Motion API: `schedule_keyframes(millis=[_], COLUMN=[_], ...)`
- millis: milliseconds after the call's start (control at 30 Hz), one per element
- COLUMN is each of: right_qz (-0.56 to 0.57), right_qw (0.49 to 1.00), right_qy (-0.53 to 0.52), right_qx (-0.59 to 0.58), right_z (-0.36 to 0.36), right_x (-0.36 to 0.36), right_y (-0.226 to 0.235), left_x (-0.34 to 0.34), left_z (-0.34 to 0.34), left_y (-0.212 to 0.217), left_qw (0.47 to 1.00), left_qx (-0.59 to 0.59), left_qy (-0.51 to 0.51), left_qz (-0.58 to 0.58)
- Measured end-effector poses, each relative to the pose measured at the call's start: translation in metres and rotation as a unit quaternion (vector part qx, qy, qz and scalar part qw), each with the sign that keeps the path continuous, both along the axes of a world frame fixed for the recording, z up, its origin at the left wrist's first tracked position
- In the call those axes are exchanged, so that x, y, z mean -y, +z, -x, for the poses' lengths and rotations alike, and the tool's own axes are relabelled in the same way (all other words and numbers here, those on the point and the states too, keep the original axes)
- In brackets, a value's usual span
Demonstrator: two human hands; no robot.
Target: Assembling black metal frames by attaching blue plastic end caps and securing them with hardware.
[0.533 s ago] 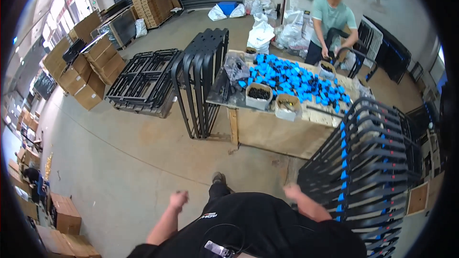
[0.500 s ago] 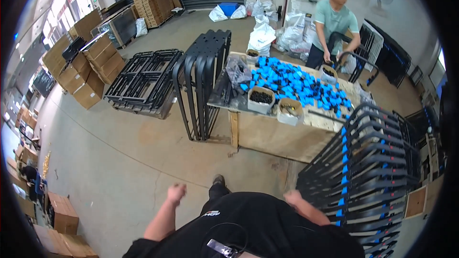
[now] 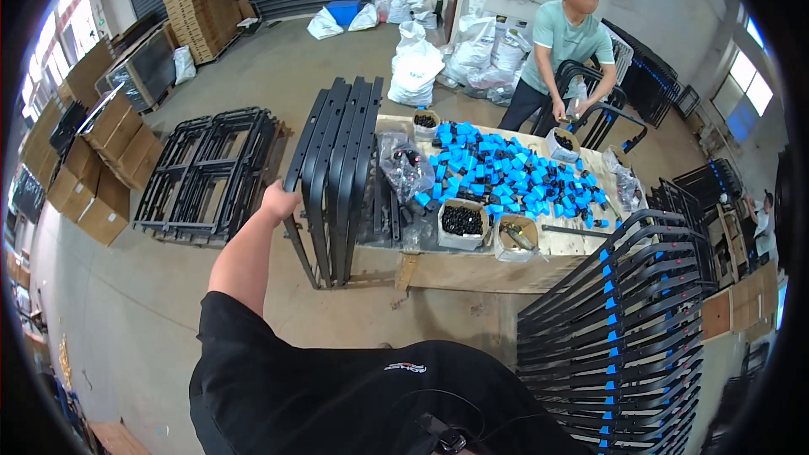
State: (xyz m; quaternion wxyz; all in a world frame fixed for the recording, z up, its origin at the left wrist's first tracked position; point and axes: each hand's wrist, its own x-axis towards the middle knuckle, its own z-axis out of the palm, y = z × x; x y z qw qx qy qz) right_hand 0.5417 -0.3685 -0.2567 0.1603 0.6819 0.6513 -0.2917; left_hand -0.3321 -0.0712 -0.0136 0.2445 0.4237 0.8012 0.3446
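Note:
My left hand (image 3: 280,200) is stretched forward and closed on the edge of the outermost of several tall black metal frames (image 3: 337,168), which stand on end leaning against the left end of a wooden table (image 3: 455,268). My right hand is out of sight. The table carries a heap of blue plastic caps (image 3: 506,170), a clear bag of parts (image 3: 403,167), a small box of black pieces (image 3: 462,221) and another small box (image 3: 516,236).
A stack of curved black frames with blue caps (image 3: 624,329) stands at the right. Flat black frames (image 3: 211,173) lie on the floor to the left, with cardboard boxes (image 3: 101,152) beyond. Another person (image 3: 563,42) works at the table's far side near white sacks (image 3: 417,63).
My left arm has reached forward from beside my body and taken hold of the leaning frame. My right hand has dropped out of view. I have come closer to the table.

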Motion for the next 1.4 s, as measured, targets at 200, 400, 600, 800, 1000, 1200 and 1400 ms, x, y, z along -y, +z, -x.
schedule_keyframes(millis=[200, 400, 600, 800, 1000, 1200, 1400], right_qz=[-0.052, 0.031, 0.295, -0.010, -0.020, -0.022, 0.024], right_qw=[0.994, 0.956, 0.824, 0.943, 0.769, 0.844, 0.851], right_qy=[-0.077, -0.250, -0.197, 0.041, 0.237, 0.247, 0.209], right_qx=[-0.054, -0.149, -0.441, -0.329, -0.593, -0.476, -0.481], right_z=[0.033, 0.013, -0.026, 0.137, 0.289, 0.252, 0.235], right_x=[-0.004, -0.090, -0.162, -0.259, -0.239, -0.225, -0.209], right_y=[-0.030, -0.027, -0.057, -0.003, 0.144, 0.135, 0.139], left_x=[0.022, 0.122, 0.200, 0.205, 0.195, 0.253, 0.254], left_z=[0.081, 0.108, -0.030, -0.280, -0.442, -0.438, -0.345], left_y=[0.005, -0.004, -0.050, -0.071, -0.042, 0.022, 0.043], left_qw=[0.969, 0.951, 0.933, 0.915, 0.928, 0.975, 0.955], left_qx=[0.223, 0.251, 0.267, 0.266, 0.313, -0.144, -0.070], left_qy=[0.076, 0.136, 0.197, 0.227, 0.075, 0.058, 0.209], left_qz=[-0.081, -0.122, -0.142, -0.204, -0.190, -0.157, -0.199])
